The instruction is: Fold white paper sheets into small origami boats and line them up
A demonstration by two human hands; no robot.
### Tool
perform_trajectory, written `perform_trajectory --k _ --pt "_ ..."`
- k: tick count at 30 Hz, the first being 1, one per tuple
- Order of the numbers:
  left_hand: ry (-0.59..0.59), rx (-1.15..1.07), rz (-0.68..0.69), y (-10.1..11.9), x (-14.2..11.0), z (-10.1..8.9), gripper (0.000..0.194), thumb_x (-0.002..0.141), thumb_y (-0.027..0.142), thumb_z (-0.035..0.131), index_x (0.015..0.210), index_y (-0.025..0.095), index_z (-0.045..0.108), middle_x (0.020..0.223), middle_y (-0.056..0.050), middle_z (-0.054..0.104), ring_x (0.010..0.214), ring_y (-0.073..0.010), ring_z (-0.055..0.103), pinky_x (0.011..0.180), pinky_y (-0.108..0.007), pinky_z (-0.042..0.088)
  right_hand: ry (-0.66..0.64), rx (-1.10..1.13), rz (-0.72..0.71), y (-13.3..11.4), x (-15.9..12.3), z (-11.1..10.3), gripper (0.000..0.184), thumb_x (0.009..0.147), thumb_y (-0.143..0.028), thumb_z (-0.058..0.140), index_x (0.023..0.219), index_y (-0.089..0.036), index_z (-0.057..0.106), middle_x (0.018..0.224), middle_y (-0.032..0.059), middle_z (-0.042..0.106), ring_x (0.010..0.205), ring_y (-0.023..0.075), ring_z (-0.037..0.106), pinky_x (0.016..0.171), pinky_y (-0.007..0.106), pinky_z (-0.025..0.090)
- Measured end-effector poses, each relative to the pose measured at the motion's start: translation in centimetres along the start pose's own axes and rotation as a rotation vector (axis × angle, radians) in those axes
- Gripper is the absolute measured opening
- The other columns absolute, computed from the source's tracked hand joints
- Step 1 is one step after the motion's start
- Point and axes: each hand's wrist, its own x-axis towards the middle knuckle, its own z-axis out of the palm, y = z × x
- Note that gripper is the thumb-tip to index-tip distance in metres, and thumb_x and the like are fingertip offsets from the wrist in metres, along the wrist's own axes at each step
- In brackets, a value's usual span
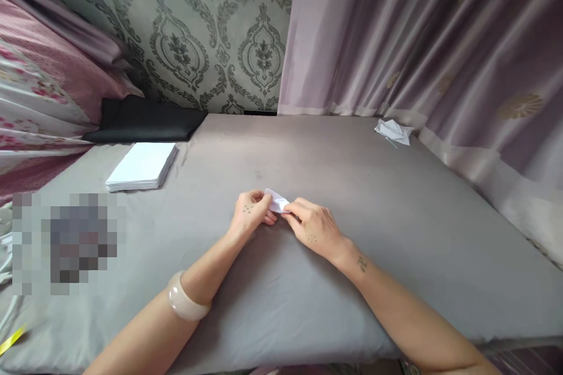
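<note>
A small piece of folded white paper (277,201) is held between my two hands above the grey cloth surface (325,170). My left hand (251,211) grips its left side, thumb on top and fingers curled beneath. At the paper's right corner, my right hand (314,225) pinches with thumb and forefinger. Part of the paper is hidden by my fingers, so its full shape does not show. A pale bangle (187,300) circles my left forearm.
A thick stack of white paper (143,165) lies at the left, before a black folded item (149,120). Several folded white papers (394,131) rest at the far right by the purple curtain (440,58). A yellow strip (12,340) is at the lower left; a nearby area is blurred out.
</note>
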Motion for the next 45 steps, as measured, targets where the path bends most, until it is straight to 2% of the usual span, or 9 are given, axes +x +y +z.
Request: perform_trajectory --k 4,7,15,20,24,30,34,40,45 --pt "-0.007 -0.047 -0.030 0.5 0.0 0.1 0.026 0.075 0.037 0.065 0.072 0.011 0.062 0.052 -0.006 0.064 0.044 -0.0153 0.062 0.044 -0.023 0.052 0.001 0.010 -0.014 0.5 0.0 0.5 0.018 0.093 -0.029 0.050 0.092 -0.025 0.068 0.083 0.0007 0.063 0.064 0.0108 0.054 0.058 0.023 0.033" --pt "0.000 -0.129 -0.041 0.6 0.1 -0.3 0.043 0.076 0.051 0.065 0.088 0.010 0.061 0.064 -0.007 0.067 0.048 -0.0142 0.062 0.046 -0.025 0.054 0.031 0.006 0.026 2.5 0.7 0.6 0.018 0.093 -0.031 0.051 0.097 -0.026 0.068 0.088 0.0004 0.065 0.072 0.0112 0.058 0.064 0.022 0.036" --pt "0.055 -0.105 -0.032 0.1 1.0 -1.3 0.054 0.070 0.058 0.066 0.090 0.009 0.058 0.068 -0.005 0.065 0.050 -0.0108 0.058 0.044 -0.021 0.050 0.222 -0.228 0.542 15.2 3.6 -4.6 0.028 0.095 -0.026 0.043 0.110 -0.021 0.067 0.105 0.0089 0.063 0.096 0.0188 0.059 0.077 0.025 0.040" --pt "0.038 -0.062 -0.018 0.0 0.8 -1.1 0.057 0.066 0.062 0.067 0.087 0.009 0.059 0.068 -0.005 0.064 0.050 -0.0107 0.057 0.045 -0.022 0.049 0.241 -0.225 0.659 19.2 3.8 -6.5 0.029 0.092 -0.022 0.046 0.112 -0.021 0.066 0.109 0.0099 0.062 0.099 0.0196 0.059 0.080 0.026 0.042" --pt "0.025 -0.066 -0.024 -0.2 0.9 -1.4 0.057 0.066 0.062 0.068 0.088 0.009 0.060 0.069 -0.005 0.065 0.052 -0.0112 0.058 0.046 -0.022 0.049 0.214 -0.156 0.662 20.5 4.0 -6.5 0.029 0.087 -0.018 0.052 0.111 -0.024 0.067 0.110 0.0059 0.063 0.098 0.0172 0.060 0.082 0.024 0.043" --pt "0.011 -0.057 -0.032 -0.5 1.1 -1.7 0.054 0.068 0.059 0.068 0.089 0.010 0.060 0.069 -0.004 0.064 0.052 -0.0113 0.058 0.046 -0.022 0.049 0.308 -0.084 0.775 21.1 2.5 -6.5 0.051 0.081 -0.011 0.046 0.131 -0.021 0.050 0.112 0.0051 0.066 0.093 0.0149 0.063 0.080 0.023 0.046" --pt "0.025 -0.024 -0.024 -0.5 1.1 -1.4 0.045 0.069 0.053 0.067 0.085 0.011 0.059 0.068 -0.005 0.065 0.051 -0.0110 0.057 0.048 -0.022 0.050 0.332 -0.082 0.845 20.1 1.0 -5.6 0.043 0.083 -0.013 0.043 0.125 -0.018 0.052 0.104 0.0075 0.069 0.092 0.0173 0.065 0.079 0.025 0.048" --pt "-0.034 0.078 -0.024 0.1 1.1 -1.2 0.033 0.065 0.043 0.068 0.077 0.014 0.059 0.063 -0.002 0.063 0.050 -0.0102 0.055 0.049 -0.022 0.049 0.267 -0.129 0.740 18.4 2.4 -5.2 0.039 0.090 -0.025 0.047 0.129 -0.025 0.048 0.111 0.0065 0.066 0.100 0.0184 0.062 0.082 0.027 0.045" --pt "-0.140 0.128 -0.064 0.8 0.0 -4.0 0.042 0.065 0.050 0.071 0.082 0.013 0.062 0.071 -0.005 0.067 0.058 -0.0115 0.060 0.056 -0.022 0.051 0.185 -0.205 0.712 19.3 4.6 -6.1 0.034 0.093 -0.022 0.041 0.123 -0.025 0.057 0.117 0.0104 0.065 0.105 0.0227 0.060 0.082 0.030 0.043"
